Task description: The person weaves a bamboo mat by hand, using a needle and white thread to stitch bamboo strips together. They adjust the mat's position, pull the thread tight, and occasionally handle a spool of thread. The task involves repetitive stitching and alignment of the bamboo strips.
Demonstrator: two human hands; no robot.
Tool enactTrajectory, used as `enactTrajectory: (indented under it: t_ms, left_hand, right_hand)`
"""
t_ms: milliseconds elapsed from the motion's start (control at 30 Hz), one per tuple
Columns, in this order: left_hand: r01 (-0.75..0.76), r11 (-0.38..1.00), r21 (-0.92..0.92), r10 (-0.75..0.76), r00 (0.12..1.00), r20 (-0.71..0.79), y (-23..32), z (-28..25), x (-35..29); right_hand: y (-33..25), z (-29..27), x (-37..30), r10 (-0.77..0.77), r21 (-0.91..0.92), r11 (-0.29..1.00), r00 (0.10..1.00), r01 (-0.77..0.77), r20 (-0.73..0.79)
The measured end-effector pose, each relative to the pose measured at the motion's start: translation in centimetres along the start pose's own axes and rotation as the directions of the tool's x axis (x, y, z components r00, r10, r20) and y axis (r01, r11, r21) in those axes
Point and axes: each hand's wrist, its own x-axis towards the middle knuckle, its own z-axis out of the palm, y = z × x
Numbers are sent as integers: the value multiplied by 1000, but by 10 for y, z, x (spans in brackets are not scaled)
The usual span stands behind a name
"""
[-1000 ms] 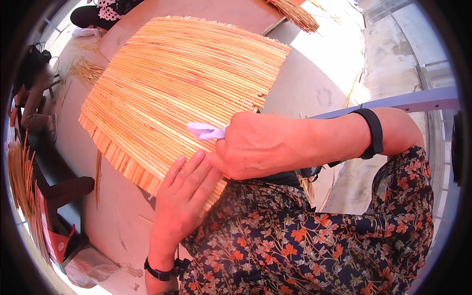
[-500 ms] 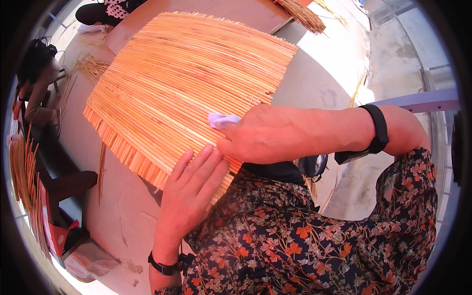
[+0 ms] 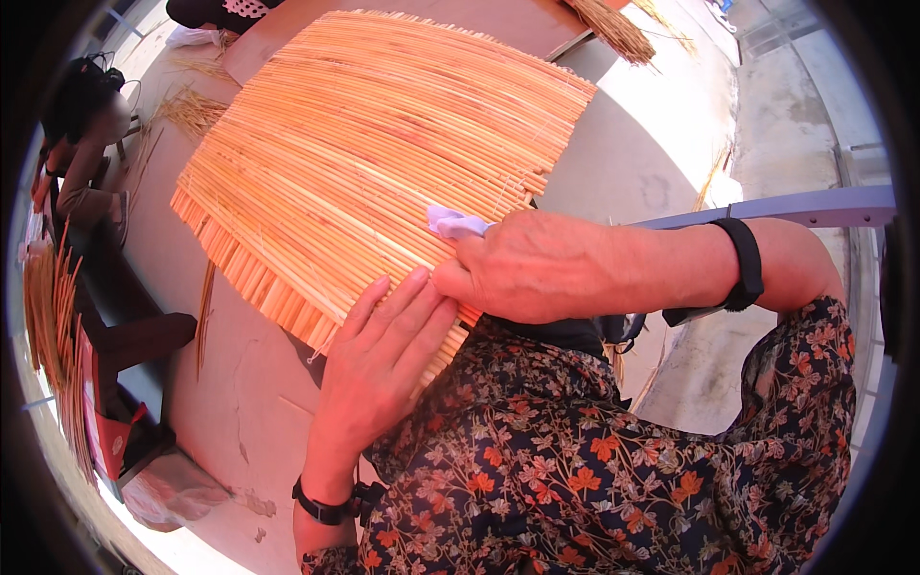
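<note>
A mat of straw stalks (image 3: 374, 144), laid side by side and tied with thin thread, spreads before me, its near edge close to my body. My left hand (image 3: 388, 331) lies flat on the near edge, fingers stretched out over the stalks. Just right of those fingertips, my right hand (image 3: 527, 268) is closed above the mat. From its finger side juts a pale lavender cloth (image 3: 454, 221) that touches the stalks or lies close over them; whether it is wrapped round a finger, I cannot tell. The right fingertips are hidden behind the hand.
A bundle of loose straw (image 3: 613, 29) lies at the far right, with more straw (image 3: 192, 110) on the floor at the far left. A person (image 3: 91, 144) sits at the left. Upright stalks (image 3: 57, 307) stand near a dark bench (image 3: 144, 345). A lavender bar (image 3: 795, 203) runs behind my right arm.
The whole view has shifted slightly, so mat and hands appear a little farther right. Both hands keep nearly the same pose on the mat, and the lavender cloth stays at my right hand.
</note>
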Motion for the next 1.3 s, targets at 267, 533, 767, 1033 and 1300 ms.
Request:
enactTrajectory:
  t_ms: [267,533,767,1033,1300]
  left_hand:
    - [0,1000,1,0,1000,11,-3,-2,4]
    - [27,1000,-13,-27,999,32,5,-19,5]
    - [2,999,-48,-2,1000,0,16,-52,24]
    - [30,999,-38,-28,999,43,17,-52,19]
    - [18,999,-40,-17,1000,22,19,-55,23]
  right_hand:
    - [-1,3,-6,158,220,967,982,-131,-108]
    - [-41,78,-60,797,991,-58,592,-122,119]
    - [-40,56,-18,735,836,-428,670,343,101]
    - [-46,63,-3,840,895,-216,541,389,-32]
    - [-38,63,-4,845,918,65,467,392,-260]
